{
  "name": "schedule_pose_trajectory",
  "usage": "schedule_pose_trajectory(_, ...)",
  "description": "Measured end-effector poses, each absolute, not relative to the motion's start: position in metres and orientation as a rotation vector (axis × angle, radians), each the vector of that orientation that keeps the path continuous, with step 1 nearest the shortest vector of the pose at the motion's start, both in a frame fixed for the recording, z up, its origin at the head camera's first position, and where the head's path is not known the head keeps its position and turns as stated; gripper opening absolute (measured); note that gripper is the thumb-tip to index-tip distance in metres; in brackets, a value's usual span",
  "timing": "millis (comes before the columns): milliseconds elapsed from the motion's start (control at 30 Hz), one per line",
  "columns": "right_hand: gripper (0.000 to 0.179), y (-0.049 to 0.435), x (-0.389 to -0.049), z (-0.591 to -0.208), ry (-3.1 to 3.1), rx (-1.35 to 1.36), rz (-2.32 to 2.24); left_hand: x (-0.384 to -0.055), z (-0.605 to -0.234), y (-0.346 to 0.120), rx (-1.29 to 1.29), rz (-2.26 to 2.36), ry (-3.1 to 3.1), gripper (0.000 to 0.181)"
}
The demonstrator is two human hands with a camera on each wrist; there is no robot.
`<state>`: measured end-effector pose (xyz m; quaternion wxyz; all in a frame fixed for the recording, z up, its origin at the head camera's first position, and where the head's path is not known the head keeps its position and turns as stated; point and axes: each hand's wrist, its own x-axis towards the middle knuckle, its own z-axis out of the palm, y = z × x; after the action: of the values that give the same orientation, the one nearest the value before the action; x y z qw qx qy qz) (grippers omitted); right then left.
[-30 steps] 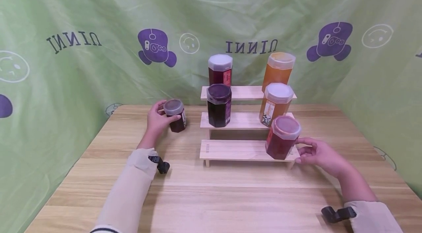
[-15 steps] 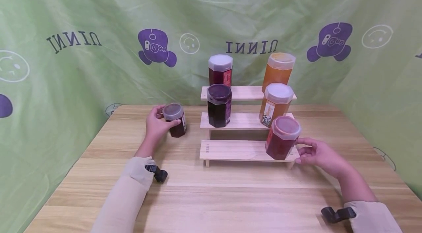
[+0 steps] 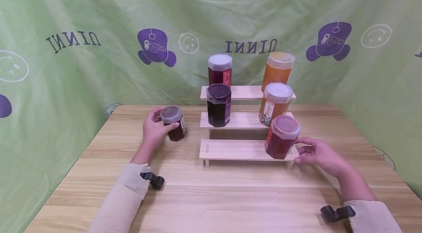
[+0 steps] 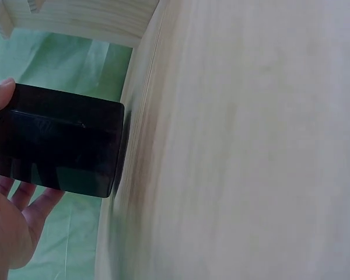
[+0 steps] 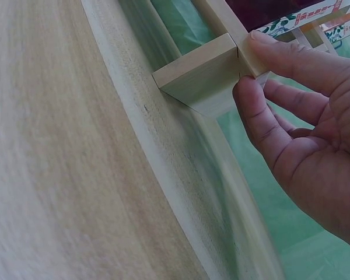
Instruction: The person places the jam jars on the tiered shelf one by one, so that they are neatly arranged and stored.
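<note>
In the head view my left hand (image 3: 155, 130) grips a dark lidded jar (image 3: 176, 130) left of the stepped wooden display rack (image 3: 230, 149). The left wrist view shows the dark jar (image 4: 58, 140) upright close to the tabletop, thumb on one side, fingers on the other; whether it touches is unclear. My right hand (image 3: 321, 156) is at the right end of the rack's lowest step. In the right wrist view the thumb and index finger pinch the board's edge (image 5: 254, 61). Beside that hand, a red jar (image 3: 280, 145) stands on the lowest step.
On the middle step stand a black-purple jar (image 3: 218, 110) and an orange jar (image 3: 273, 110). A dark red jar (image 3: 220, 73) and another orange jar (image 3: 278, 73) are on the top step. A green printed cloth (image 3: 115, 17) hangs behind the wooden table (image 3: 230, 203).
My left hand has drawn the dark jar toward the front of the table and slightly left. The right hand stays at the rack's end, and the other jars stay put.
</note>
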<state>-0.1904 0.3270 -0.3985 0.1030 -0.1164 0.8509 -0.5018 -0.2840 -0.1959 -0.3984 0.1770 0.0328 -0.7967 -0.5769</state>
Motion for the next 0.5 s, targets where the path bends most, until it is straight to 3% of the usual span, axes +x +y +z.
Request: schedule_pose_trajectory(500,0.068,0.327,-0.191,-0.4,2.508,-0.358,-1.498,-0.264,-0.388,-0.193,0.04,-1.692,-2.239,0.083)
